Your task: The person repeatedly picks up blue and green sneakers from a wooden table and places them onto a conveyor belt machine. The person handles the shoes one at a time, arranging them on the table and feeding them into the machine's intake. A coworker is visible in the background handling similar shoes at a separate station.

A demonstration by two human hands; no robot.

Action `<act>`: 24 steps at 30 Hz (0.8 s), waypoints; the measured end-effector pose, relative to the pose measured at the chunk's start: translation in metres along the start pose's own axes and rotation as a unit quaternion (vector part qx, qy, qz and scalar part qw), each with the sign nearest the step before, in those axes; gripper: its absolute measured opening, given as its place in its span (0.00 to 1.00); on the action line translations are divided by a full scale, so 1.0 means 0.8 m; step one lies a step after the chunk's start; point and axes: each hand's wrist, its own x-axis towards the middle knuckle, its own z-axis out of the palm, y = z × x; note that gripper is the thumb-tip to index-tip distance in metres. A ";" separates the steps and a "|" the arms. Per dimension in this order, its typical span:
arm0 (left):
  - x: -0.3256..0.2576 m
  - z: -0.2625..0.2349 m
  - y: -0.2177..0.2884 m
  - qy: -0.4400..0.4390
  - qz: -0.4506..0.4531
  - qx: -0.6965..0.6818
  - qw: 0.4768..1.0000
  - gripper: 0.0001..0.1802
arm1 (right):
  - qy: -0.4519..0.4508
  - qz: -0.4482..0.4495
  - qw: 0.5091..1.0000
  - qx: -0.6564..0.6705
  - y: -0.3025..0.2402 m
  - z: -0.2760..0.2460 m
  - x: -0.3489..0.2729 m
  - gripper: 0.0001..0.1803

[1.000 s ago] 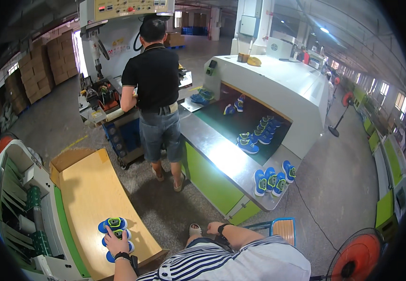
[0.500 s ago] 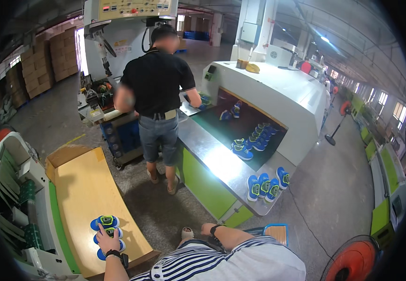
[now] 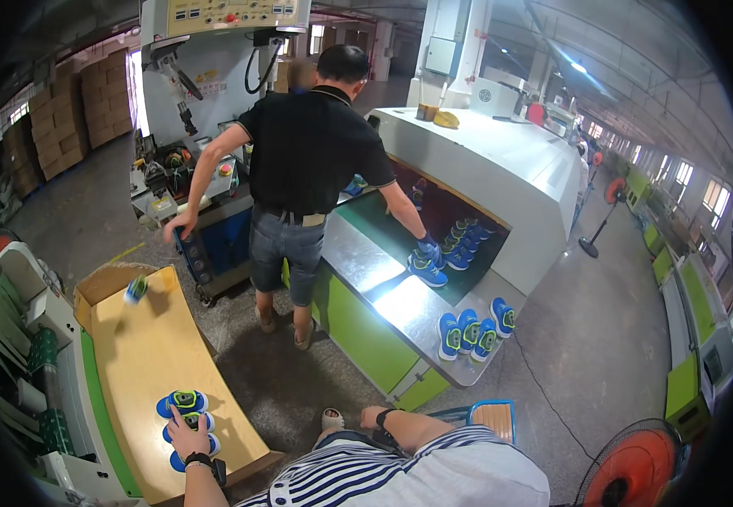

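Left hand (image 3: 187, 438) rests on the shoes (image 3: 185, 422) at the near end of the tabletop (image 3: 151, 355); one more shoe (image 3: 136, 290) lies at its far end. Co-worker (image 3: 307, 169) stands beyond, between press machine (image 3: 206, 101) on left and conveyor (image 3: 400, 296) on right, which carries more shoe pairs (image 3: 472, 325).

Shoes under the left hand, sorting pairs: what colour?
Blue shoes with green-yellow trim, under the left hand; head view.

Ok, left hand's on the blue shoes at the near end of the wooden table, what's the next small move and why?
Probably close the left hand on the middle blue shoe it rests on. Three shoes lie side by side there, another small shoe sits at the far end of the wooden table, and the right hand is off by the knee.
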 end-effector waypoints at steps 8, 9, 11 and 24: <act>-0.001 0.002 0.005 0.003 0.007 0.004 1.000 0.50 | 0.007 -0.008 1.000 0.013 -0.008 -0.004 0.002 0.21; -0.001 0.003 0.002 0.005 0.008 0.009 1.000 0.50 | 0.005 -0.010 1.000 0.021 -0.015 -0.008 -0.002 0.22; 0.003 0.002 -0.003 0.007 0.006 0.003 1.000 0.50 | -0.002 -0.008 0.999 0.039 -0.029 -0.014 -0.003 0.23; -0.005 -0.018 0.010 0.024 0.011 -0.016 1.000 0.52 | 0.001 -0.019 1.000 0.008 -0.009 0.013 0.042 0.20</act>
